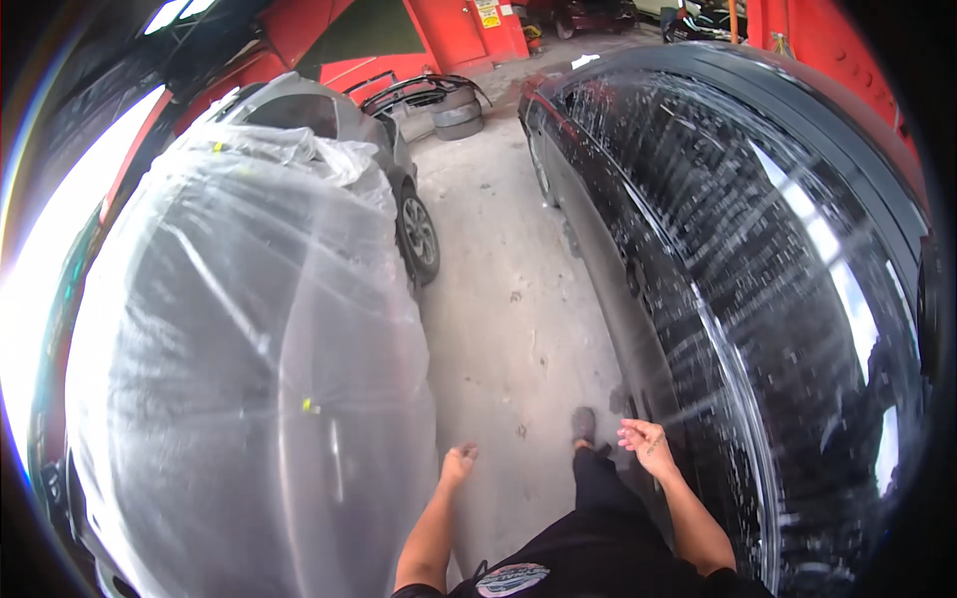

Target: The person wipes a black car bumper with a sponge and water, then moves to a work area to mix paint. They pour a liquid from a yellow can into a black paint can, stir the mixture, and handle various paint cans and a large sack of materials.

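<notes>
My left hand (459, 465) hangs beside the plastic sheeting (239, 299) that drapes over a car on the left. Its fingers are curled in, and I see nothing in them. On the other side, my right hand (648, 447) is held up next to the lower side of a black car (688, 269). Its fingers are loosely bent and a little apart, with nothing visible in them. Dusty whitish streaks and droplet-like marks cover the black car's windows and side. Bits of yellow tape (311, 406) show on the sheeting.
A concrete floor aisle (498, 299) runs between the two cars. The grey car's front wheel (419, 234) juts toward it. At the far end stand stacked tires (458, 115) beside a loose bumper (414, 92). Red walls (454, 35) close off the back.
</notes>
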Available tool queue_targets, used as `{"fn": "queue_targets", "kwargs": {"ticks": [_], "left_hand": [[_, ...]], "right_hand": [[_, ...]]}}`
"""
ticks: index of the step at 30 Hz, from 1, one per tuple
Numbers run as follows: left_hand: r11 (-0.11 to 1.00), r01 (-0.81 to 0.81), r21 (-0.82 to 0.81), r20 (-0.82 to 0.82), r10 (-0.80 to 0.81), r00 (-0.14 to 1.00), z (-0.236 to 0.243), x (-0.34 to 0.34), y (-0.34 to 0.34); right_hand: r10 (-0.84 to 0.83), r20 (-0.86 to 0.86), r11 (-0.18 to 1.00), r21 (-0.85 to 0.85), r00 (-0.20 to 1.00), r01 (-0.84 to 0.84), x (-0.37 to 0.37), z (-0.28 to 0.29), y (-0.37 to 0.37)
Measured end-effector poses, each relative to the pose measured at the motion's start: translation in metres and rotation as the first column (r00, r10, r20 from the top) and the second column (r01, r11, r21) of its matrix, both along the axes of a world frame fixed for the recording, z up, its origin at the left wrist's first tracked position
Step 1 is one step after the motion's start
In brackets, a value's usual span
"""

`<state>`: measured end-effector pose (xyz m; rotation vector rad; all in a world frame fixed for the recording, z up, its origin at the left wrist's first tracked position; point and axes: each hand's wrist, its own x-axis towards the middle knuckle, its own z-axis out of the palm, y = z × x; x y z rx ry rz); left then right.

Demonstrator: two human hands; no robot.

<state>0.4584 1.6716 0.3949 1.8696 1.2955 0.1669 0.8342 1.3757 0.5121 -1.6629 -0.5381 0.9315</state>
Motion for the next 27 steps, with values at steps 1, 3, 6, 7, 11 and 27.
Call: {"fn": "queue_targets", "kwargs": {"ticks": [1, 3, 6, 7, 11, 27], "left_hand": [[0.999, -0.032, 0.032, 0.028, 0.031, 0.999, -0.011, 0.005, 0.035], [0.995, -0.095, -0.002, -0.010, 0.095, 0.995, -0.042, 0.021, 0.091], [0.978, -0.207, 0.018, -0.050, 0.207, 0.977, -0.121, -0.050, 0.165], [0.930, -0.299, -0.212, -0.068, 0.291, 0.954, -0.126, -0.027, 0.167], [0.829, -0.375, -0.415, -0.103, 0.367, 0.925, -0.098, 0.039, 0.204], [0.977, -0.060, -0.205, -0.058, 0.049, 0.997, -0.150, 0.414, 0.930]], "right_hand": [[-0.001, -0.015, 1.000, -0.011, 1.000, 0.001, 0.021, -0.007, 0.039], [0.023, -0.009, 1.000, 0.008, 1.000, -0.023, 0.073, -0.017, 0.122], [0.113, 0.085, 0.992, 0.051, 0.990, -0.118, 0.124, -0.025, 0.291], [0.150, 0.217, 0.983, 0.073, 0.965, -0.169, 0.146, -0.005, 0.332], [0.362, 0.315, 0.921, 0.026, 0.877, -0.390, 0.205, 0.068, 0.523], [0.318, -0.182, 0.842, -0.397, 0.930, -0.366, 0.580, -0.255, 0.865]]}}
